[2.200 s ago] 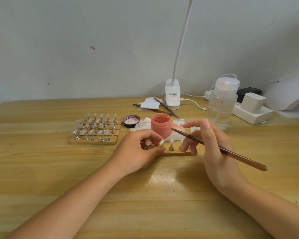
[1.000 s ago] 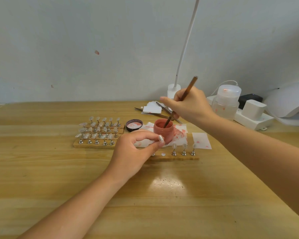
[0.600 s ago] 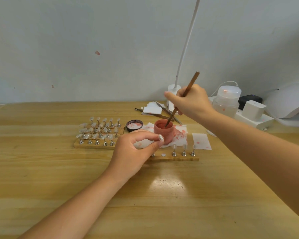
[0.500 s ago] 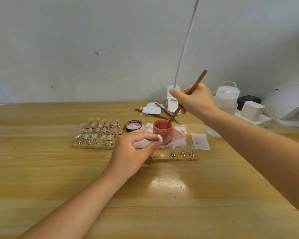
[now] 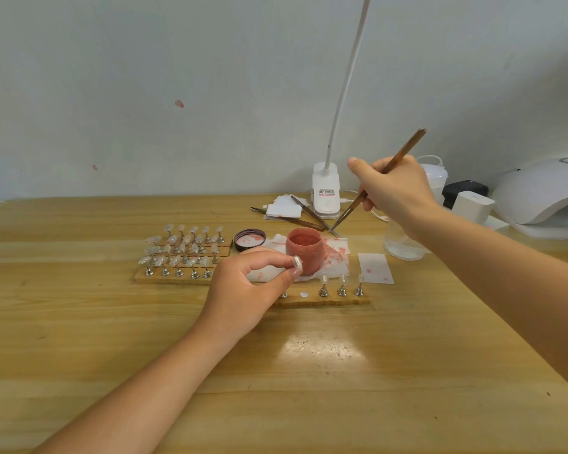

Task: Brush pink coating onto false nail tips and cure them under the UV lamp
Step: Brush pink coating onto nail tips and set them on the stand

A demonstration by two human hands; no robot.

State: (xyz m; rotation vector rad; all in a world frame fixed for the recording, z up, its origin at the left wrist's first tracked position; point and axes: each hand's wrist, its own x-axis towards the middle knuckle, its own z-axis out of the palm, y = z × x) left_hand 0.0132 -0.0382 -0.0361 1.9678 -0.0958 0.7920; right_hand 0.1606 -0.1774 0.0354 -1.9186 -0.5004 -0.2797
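Left hand [image 5: 243, 290] pinches nail tip [image 5: 297, 263] between thumb and forefinger, just in front of pink jar [image 5: 304, 249] on bench [image 5: 79, 339] — right hand [image 5: 394, 188] grips brush [image 5: 379, 180], bristles lifted beyond jar. UV lamp [image 5: 545, 191] far right.

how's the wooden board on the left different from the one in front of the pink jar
The left board stands packed with several rows of nail stands; the front board carries only one sparse row. The left board lies untouched, while the left hand, pinching a nail tip, covers the front board's end. Both are flat wood strips on the table.
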